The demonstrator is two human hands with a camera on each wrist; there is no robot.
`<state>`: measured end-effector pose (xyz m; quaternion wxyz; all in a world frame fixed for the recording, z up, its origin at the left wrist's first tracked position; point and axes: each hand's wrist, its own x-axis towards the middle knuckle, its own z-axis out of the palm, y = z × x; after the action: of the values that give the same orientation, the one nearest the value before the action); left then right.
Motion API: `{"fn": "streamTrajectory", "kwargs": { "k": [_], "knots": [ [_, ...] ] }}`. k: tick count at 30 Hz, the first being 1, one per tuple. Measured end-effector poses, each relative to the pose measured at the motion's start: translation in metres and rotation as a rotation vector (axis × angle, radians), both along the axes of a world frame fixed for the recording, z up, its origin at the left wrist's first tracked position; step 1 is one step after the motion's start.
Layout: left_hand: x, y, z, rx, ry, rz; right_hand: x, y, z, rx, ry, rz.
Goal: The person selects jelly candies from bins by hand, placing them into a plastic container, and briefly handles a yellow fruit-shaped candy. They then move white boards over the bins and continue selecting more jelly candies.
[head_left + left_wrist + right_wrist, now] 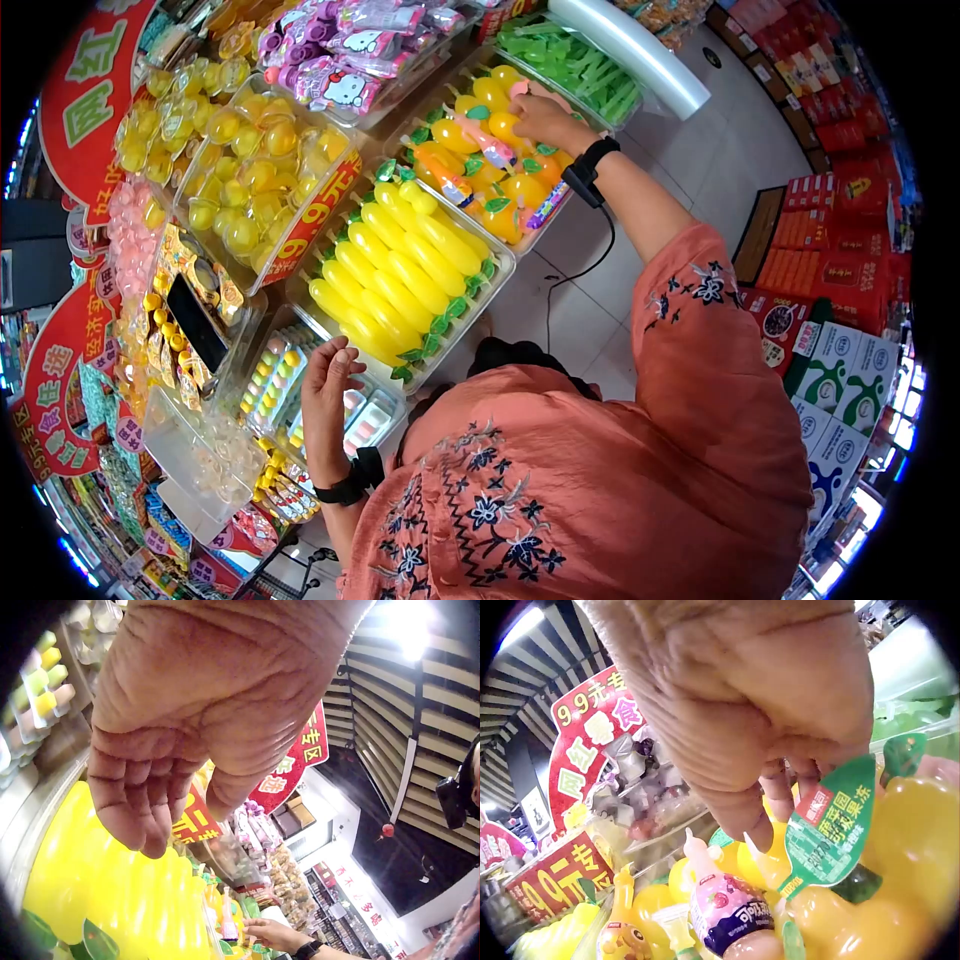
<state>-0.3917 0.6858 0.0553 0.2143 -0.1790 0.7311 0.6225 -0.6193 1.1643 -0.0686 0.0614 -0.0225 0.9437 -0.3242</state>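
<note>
My left hand hovers by the near corner of a tray of long yellow jelly packs, its fingers loosely bent and holding nothing; in the left wrist view the hand hangs above the yellow packs. The right hand reaches down into a bin of round orange packs and small pouches. From the right wrist, the bent fingers of that hand dip among the orange packs, beside a green leaf-shaped label and a pink pouch. Whether they grip anything is hidden.
Green packs fill a bin beyond the right hand, with a clear plastic roll beside it. A phone lies on packs at the left. Red boxes stand right, past the tiled floor.
</note>
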Motion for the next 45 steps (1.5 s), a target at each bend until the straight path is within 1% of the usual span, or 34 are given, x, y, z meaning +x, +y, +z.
{"fn": "streamTrajectory", "kwargs": {
  "k": [2, 5, 8, 11, 12, 15, 16, 19, 22, 25, 28, 30, 31, 32, 35, 36, 39, 40, 41, 43, 44, 45],
  "knots": [
    [0.0, -0.002, -0.002, 0.005, -0.005, -0.004, 0.0, -0.001, 0.001, 0.081, 0.063, 0.026],
    [0.001, -0.004, -0.002, 0.001, -0.011, -0.01, -0.002, -0.003, -0.004, 0.128, 0.068, 0.024],
    [0.003, -0.006, -0.002, -0.01, -0.012, -0.016, -0.002, -0.005, -0.005, 0.115, 0.06, 0.006],
    [0.003, -0.012, -0.001, -0.011, 0.003, -0.019, -0.015, 0.006, -0.001, 0.141, 0.208, 0.083],
    [0.004, -0.015, 0.001, -0.016, 0.01, -0.016, -0.01, 0.0, 0.018, -0.084, 0.185, -0.147],
    [0.009, -0.025, 0.002, -0.026, 0.019, -0.011, 0.0, 0.0, 0.063, -0.204, 0.341, -0.244],
    [0.011, -0.028, 0.004, -0.031, 0.018, -0.008, 0.001, 0.002, 0.071, -0.138, 0.348, -0.234],
    [0.017, -0.035, 0.004, -0.024, 0.02, 0.003, 0.01, -0.003, 0.078, -0.167, 0.31, -0.164],
    [0.026, -0.038, 0.004, -0.008, 0.025, 0.011, 0.015, -0.018, 0.069, -0.185, 0.224, -0.131],
    [0.035, -0.041, 0.006, -0.005, 0.032, 0.016, 0.011, -0.028, 0.053, -0.182, 0.252, -0.107],
    [0.046, -0.049, 0.007, -0.016, 0.031, 0.064, 0.006, -0.031, 0.056, -0.214, 0.331, -0.154],
    [0.054, -0.054, 0.01, -0.029, 0.027, 0.092, 0.007, -0.033, 0.065, -0.482, 0.31, -0.239],
    [0.058, -0.057, 0.011, -0.034, 0.027, 0.107, 0.008, -0.044, 0.085, -0.614, 0.297, -0.281],
    [0.064, -0.063, 0.009, -0.036, 0.029, 0.116, 0.016, -0.056, 0.104, -0.74, 0.298, -0.367],
    [0.079, -0.077, 0.011, -0.034, 0.013, 0.165, 0.035, -0.082, 0.135, -0.858, 0.39, -0.382],
    [0.083, -0.078, 0.015, -0.03, 0.013, 0.192, 0.044, -0.095, 0.142, -0.948, 0.37, -0.367],
    [0.097, -0.09, 0.022, -0.042, 0.007, 0.201, 0.081, -0.145, 0.148, -0.947, 0.349, -0.189],
    [0.101, -0.099, 0.02, -0.039, 0.016, 0.162, 0.094, -0.167, 0.148, -0.953, 0.292, -0.175],
    [0.108, -0.109, 0.009, -0.038, 0.034, 0.146, 0.11, -0.189, 0.147, -0.962, 0.232, -0.156],
    [0.119, -0.124, 0.008, -0.008, 0.094, 0.139, 0.149, -0.239, 0.152, -0.93, 0.121, -0.115],
    [0.122, -0.134, 0.01, 0.0, 0.108, 0.099, 0.166, -0.262, 0.153, -0.917, 0.057, -0.061],
    [0.129, -0.145, 0.008, 0.027, 0.128, 0.108, 0.184, -0.286, 0.155, -0.892, -0.002, -0.012]
  ]
}}
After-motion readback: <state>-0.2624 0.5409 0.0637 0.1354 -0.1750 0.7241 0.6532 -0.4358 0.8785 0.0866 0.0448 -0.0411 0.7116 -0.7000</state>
